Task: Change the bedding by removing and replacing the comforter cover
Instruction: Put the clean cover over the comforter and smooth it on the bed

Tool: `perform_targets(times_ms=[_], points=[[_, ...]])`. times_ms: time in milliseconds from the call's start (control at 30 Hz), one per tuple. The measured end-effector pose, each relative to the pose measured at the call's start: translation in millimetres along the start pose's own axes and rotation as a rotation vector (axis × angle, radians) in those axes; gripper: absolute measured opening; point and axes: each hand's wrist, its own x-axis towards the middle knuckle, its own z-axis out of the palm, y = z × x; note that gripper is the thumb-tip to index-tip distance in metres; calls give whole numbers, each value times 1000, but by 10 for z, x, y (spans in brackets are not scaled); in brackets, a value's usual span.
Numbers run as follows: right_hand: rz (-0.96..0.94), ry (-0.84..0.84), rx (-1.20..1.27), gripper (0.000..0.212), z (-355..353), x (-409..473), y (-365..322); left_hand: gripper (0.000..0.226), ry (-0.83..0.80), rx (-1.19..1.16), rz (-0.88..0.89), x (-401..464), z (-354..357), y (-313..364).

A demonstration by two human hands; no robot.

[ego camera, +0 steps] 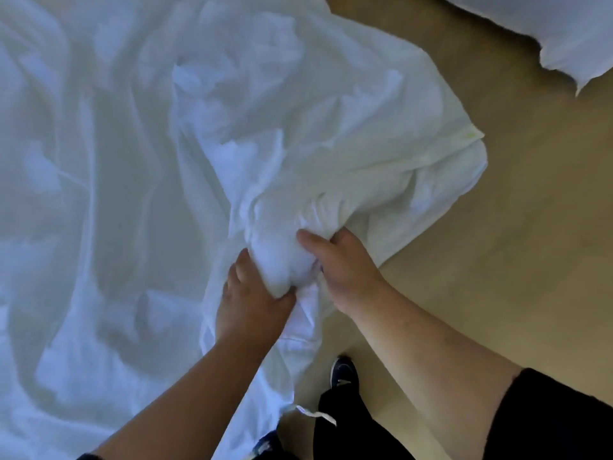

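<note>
Mostly hidden in white comforter cover, both hands' fingers grip it

White comforter cover, rumpled, spread over the floor.
Thin wrinkled fabric; its right part is heaped in folds, one corner lying flat on the tan floor. A padded white comforter bunch pokes out of the gathered cover at the heap's near end.

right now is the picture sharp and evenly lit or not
Head view: soft throughout, no crisp detail; the white comforter cover reads bluish on the left, warmer on the right; both hands gripping it are slightly blurred; the floor is evenly lit, no glare.
</note>
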Motion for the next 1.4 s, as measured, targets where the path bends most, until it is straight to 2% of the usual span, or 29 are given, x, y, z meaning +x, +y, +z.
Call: perform_targets(times_ms=[67,167,233,333,433,533,633,700,800,900,967,1100,1200,1333,1400], points=[[-51,-91,-45,13,317,17,-286,42,77,-9,48,285,-506,-60],[-81,-159,-190,14,569,56,-430,23,141,18,74,746,-1259,-159],[-42,-32,-343,16,515,141,-275,21,182,30,82,1022,-1646,-182],[176,242,-600,10,235,277,158,31,229,49,92,1432,-2040,-230],[352,318,-737,13,15,433,592,27,250,90,105,1913,-2241,-319],[464,420,-750,32,-14,691,850,32,237,114,95,2349,-2259,-446],[512,539,-683,66,-55,1027,1095,40,193,83,98,2625,-2115,-603],[549,611,-572,84,-70,1229,1272,37,167,69,107,2711,-1979,-754],[566,795,-437,84,-83,1438,1450,26,136,57,111,2762,-1794,-1011],[582,1013,-667,77,-177,1494,1446,21,120,33,102,2782,-1674,-1175],[609,987,-751,74,-256,1500,1433,22,109,13,105,2770,-1608,-1206],[672,926,-701,69,-337,1455,1394,27,92,10,116,2620,-1439,-1128],[736,879,-769,69,-371,1386,1364,31,74,91,152,2465,-1269,-1061],[814,701,-795,39,-328,1433,1295,37,-7,178,35,2240,-1084,-1088],[794,782,-702,33,-378,1429,1296,37,-18,184,-10,2180,-1056,-1108]])
